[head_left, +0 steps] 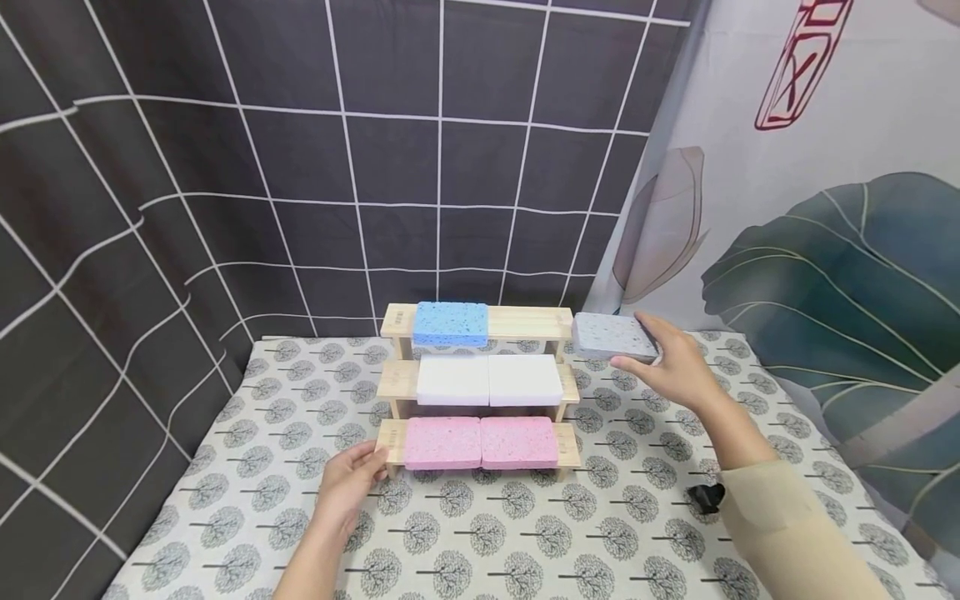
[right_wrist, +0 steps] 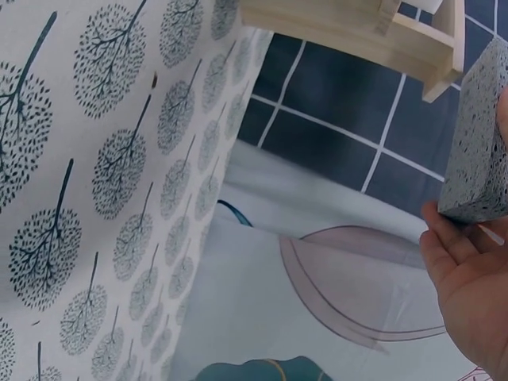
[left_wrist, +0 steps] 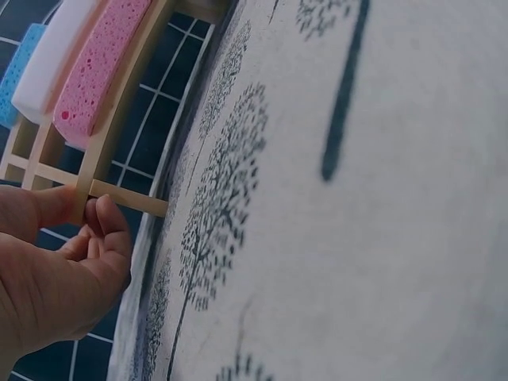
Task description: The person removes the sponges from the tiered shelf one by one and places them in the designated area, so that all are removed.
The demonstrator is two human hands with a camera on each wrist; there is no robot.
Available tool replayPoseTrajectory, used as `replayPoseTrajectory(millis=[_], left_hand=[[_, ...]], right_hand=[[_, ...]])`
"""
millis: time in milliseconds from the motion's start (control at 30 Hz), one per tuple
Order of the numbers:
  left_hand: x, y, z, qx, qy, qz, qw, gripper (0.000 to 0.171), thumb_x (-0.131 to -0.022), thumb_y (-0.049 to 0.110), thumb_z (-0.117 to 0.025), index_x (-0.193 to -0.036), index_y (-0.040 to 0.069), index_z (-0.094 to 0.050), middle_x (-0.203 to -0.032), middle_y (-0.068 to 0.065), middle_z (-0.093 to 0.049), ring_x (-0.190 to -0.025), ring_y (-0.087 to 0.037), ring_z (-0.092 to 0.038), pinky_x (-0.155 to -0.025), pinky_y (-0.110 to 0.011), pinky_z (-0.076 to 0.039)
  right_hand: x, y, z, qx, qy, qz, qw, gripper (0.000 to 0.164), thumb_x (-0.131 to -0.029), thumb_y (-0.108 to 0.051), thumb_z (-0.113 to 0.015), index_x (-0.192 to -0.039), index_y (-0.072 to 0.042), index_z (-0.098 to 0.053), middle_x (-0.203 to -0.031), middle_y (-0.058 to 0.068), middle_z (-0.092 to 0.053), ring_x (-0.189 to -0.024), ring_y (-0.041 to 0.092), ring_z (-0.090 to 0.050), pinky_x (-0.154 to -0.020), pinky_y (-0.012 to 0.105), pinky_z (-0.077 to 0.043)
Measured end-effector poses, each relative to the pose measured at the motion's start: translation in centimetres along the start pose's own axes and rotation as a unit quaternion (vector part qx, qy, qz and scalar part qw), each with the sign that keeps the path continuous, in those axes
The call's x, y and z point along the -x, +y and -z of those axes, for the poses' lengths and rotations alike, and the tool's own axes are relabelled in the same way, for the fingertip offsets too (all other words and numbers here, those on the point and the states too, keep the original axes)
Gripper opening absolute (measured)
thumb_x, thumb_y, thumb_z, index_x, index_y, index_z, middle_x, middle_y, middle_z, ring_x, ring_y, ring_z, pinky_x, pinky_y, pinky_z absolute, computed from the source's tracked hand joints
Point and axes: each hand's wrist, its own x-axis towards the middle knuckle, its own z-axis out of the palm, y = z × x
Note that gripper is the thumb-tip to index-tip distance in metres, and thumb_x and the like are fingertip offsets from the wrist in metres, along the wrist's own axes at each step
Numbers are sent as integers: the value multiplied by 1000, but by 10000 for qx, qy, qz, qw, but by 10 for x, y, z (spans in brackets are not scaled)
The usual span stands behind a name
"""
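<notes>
A three-tier wooden rack [head_left: 388, 379] stands on the table. Its top tier bears one blue sponge [head_left: 450, 323] on the left side. Two white sponges [head_left: 453, 380] lie side by side on the middle tier, and two pink sponges [head_left: 442, 442] on the lowest. At the lowest tier's left end, my left hand [head_left: 349, 477] pinches the wood between thumb and fingers. My right hand [head_left: 671, 362] holds a grey speckled sponge [head_left: 611, 335] by its right end, just right of the top tier; the right wrist view shows the grey sponge [right_wrist: 476, 143] raised off the cloth.
A tree-patterned cloth [head_left: 255, 533] covers the table. Beside the right sleeve lies a small black object [head_left: 707, 498], its kind unclear. A dark curtain with a white grid [head_left: 390, 158] hangs behind and left; a leaf-printed curtain [head_left: 750, 200] hangs at right.
</notes>
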Motion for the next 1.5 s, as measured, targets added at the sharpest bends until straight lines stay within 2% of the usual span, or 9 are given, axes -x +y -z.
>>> replayPoseTrajectory(millis=[433,667,900,1067,1367,1500], left_hand=[[-1,-1,0,82,-23,3,10000,46,-101,9,-62,-135,-18,-48,-108,-17,-67,-84,-13,-62,-72,-20,-58],[-1,-2,0,117,9,45,9999,45,-100,9,-62,-135,-17,-49,-107,-17,-67,-84,-12,-62,-72,-19,-59],[0,0,1,130,-20,19,9999,45,-101,10,-61,-135,-17,-49,-108,-18,-67,-85,-13,-62,-72,-19,-59],[0,-1,1,133,-65,58,9999,45,-101,9,-61,-135,-17,-49,-110,-19,-67,-85,-13,-62,-72,-19,-58],[-1,-1,1,264,-106,50,9996,47,-101,9,-61,-136,-18,-47,-108,-17,-68,-83,-12,-62,-72,-18,-58],[0,-1,1,264,-91,50,9996,46,-101,8,-61,-136,-18,-47,-108,-17,-68,-83,-11,-62,-72,-18,-58]], right_hand=[[9,13,1,-57,24,-95,9999,90,-85,-34,-83,-150,8,-38,-148,37,-39,-134,58,-37,-111,73,-29],[12,27,-4,-48,70,-12,10000,85,-85,-30,-84,-146,10,-41,-145,37,-43,-132,57,-41,-109,72,-33],[16,37,-12,-59,-229,-271,9994,88,-86,-36,-82,-149,8,-38,-147,37,-40,-133,59,-37,-109,75,-29],[21,44,-18,18,-424,-427,9982,91,-86,-39,-82,-149,9,-37,-148,38,-38,-135,59,-35,-110,73,-30],[24,50,-26,-157,-440,-167,9988,90,-83,-30,-85,-146,13,-38,-147,39,-38,-134,58,-36,-111,71,-31],[25,53,-32,-176,-541,-256,9981,91,-83,-33,-85,-147,12,-37,-147,40,-38,-133,59,-37,-110,72,-31]])
